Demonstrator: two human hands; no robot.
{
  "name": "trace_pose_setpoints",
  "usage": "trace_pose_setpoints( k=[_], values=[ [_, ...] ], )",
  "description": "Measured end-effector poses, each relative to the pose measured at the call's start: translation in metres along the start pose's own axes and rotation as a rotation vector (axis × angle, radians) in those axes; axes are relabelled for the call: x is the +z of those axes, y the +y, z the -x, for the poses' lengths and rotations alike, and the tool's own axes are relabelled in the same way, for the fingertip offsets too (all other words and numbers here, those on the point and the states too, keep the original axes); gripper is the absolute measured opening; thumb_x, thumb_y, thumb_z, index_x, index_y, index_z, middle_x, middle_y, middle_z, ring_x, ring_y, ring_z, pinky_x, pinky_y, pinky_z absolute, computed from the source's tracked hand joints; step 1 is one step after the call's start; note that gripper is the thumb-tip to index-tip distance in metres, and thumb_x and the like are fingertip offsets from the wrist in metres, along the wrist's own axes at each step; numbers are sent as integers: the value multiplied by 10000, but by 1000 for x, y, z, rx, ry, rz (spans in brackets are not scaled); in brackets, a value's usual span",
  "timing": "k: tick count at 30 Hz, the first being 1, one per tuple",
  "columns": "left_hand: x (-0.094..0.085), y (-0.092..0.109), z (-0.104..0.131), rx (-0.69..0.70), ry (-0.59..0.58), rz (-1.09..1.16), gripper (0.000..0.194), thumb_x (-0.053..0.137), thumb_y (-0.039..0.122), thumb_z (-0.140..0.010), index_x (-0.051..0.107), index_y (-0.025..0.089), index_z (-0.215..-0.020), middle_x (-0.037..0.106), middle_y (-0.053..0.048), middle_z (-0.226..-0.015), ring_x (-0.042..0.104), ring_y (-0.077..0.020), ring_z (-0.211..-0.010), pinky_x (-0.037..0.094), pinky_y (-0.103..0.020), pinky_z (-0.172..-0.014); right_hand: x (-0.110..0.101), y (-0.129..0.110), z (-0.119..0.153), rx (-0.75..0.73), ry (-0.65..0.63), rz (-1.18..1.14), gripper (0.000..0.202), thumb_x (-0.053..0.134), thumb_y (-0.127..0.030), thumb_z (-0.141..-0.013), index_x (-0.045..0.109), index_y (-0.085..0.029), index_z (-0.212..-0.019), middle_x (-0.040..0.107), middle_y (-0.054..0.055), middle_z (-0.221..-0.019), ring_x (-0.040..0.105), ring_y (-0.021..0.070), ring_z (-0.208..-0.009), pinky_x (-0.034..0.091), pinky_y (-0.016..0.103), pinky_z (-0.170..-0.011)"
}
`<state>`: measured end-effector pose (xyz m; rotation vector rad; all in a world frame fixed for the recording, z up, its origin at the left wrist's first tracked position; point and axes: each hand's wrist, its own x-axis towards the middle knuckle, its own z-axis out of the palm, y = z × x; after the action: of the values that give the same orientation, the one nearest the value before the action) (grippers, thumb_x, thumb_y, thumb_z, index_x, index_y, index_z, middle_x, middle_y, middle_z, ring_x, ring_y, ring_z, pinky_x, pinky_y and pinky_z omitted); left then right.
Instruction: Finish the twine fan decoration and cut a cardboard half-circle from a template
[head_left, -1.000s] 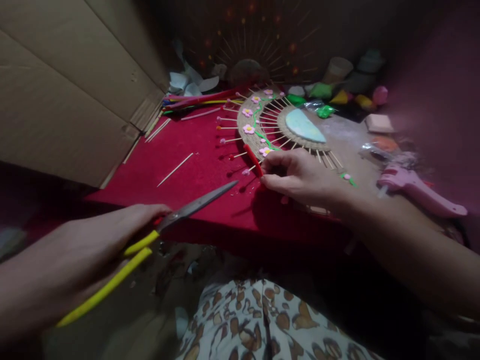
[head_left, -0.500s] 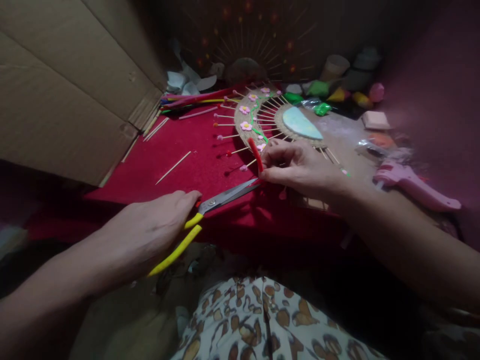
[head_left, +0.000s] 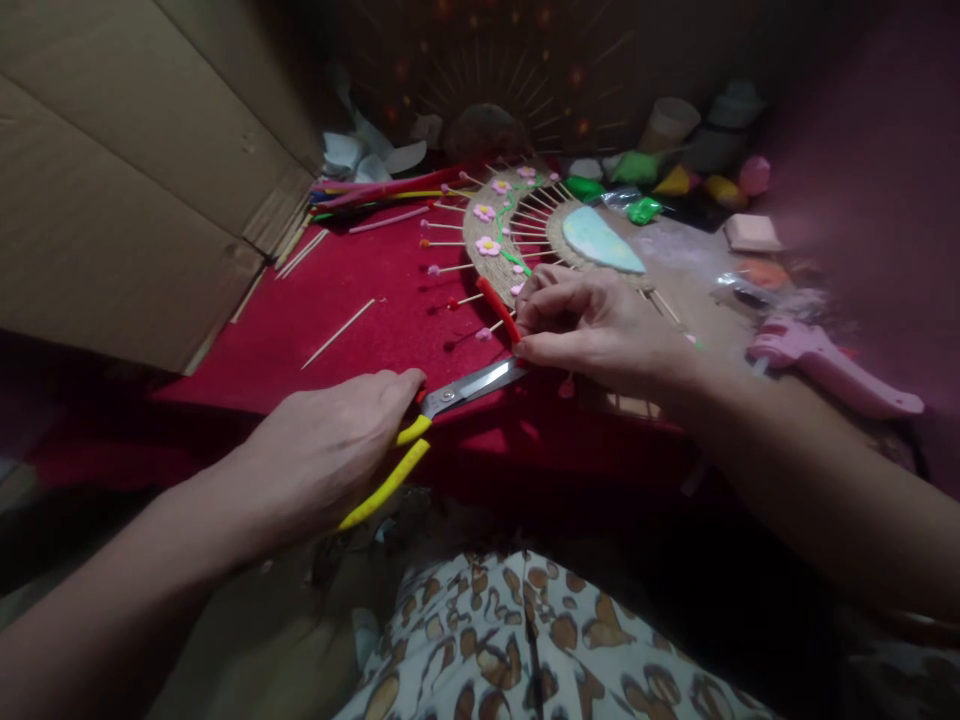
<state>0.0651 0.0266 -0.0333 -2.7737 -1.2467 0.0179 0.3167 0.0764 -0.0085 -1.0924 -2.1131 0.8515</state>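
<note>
Your left hand (head_left: 330, 435) grips the scissors (head_left: 469, 385) — just beside them, your right hand (head_left: 589, 320) pinches a red strip (head_left: 496, 307).

Strip (head_left: 498, 309): vivid red
Scissors handles (head_left: 386, 490): yellow
Flowers (head_left: 487, 245): pink, yellow-centred
Cloth (head_left: 405, 335): crimson
Garment (head_left: 566, 632): brown spots on off-white

Shiny metal scissor blades (head_left: 480, 383), smooth yellow plastic handles (head_left: 386, 487), rough twine-like crescent (head_left: 491, 266), matt cardboard panel (head_left: 127, 190)
</note>
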Motion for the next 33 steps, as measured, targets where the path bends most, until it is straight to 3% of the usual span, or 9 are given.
trace_pose_setpoints(
  k=[4,9,15,20,22,26,30,31,33],
  values=[
    [-2,3,-5,10,36,-27,184,374,367,-839,483,228,-891,633,-47,-687,582,-187,-505,244,-281,-368,-2,0,-1,-9,-18,31,121,619,-110,-686,585,-176,-590,557,7,-734,521,139,-743,418,288,-661],
    [-12,3,-13,-14,32,-159,170,408,382,-823,431,229,-753,522,8,-459,517,-179,-372,120,-271,-364,-6,-6,-3,17,-8,43,149,608,-84,-698,582,-172,-581,550,0,-700,523,129,-718,400,268,-638],
    [-20,-5,-26,-19,-188,-201,170,375,342,-891,429,205,-805,595,-5,-607,603,-181,-538,142,-251,-422,-3,2,-8,-60,48,-17,166,611,-78,-695,570,-169,-563,520,-27,-661,483,90,-636,376,244,-595],
    [-17,-15,-29,-124,-296,-269,308,313,454,-909,467,190,-871,615,-35,-645,613,-212,-595,159,-249,-454,-5,5,-9,-65,159,-117,177,580,-43,-721,558,-157,-588,479,-46,-565,456,80,-571,357,242,-554],
    [-18,-24,-25,-178,-283,-277,324,354,470,-887,488,183,-955,633,-42,-706,604,-203,-607,193,-241,-472,-9,2,-7,-51,187,-200,184,556,-25,-740,552,-163,-618,499,-44,-557,482,86,-558,372,243,-540],
    [-18,-59,-15,-448,-188,-278,446,380,487,-865,442,182,-1185,632,-42,-841,553,-145,-631,240,-197,-530,-27,-6,6,-43,336,-278,178,558,-12,-751,548,-175,-681,538,-42,-560,511,86,-501,393,239,-484],
    [3,-125,-14,-763,-154,-172,728,281,735,-773,538,156,-1133,527,7,-731,484,-72,-630,302,-193,-611,-49,-11,30,-84,513,-289,145,591,-34,-756,593,-173,-716,543,-44,-557,503,75,-474,380,230,-447],
    [10,-144,-16,-781,-171,-141,775,261,759,-752,568,136,-1096,514,15,-702,481,-66,-631,326,-212,-628,-52,-11,37,-63,541,-288,131,598,-50,-763,607,-177,-730,552,-42,-563,504,73,-475,374,225,-440],
    [20,-174,-21,-690,-57,-127,798,288,780,-715,627,91,-931,474,27,-595,487,-72,-625,370,-252,-645,-55,-10,53,14,590,-261,109,616,-80,-767,629,-186,-748,568,-41,-572,501,69,-480,370,216,-434]
  ],
)
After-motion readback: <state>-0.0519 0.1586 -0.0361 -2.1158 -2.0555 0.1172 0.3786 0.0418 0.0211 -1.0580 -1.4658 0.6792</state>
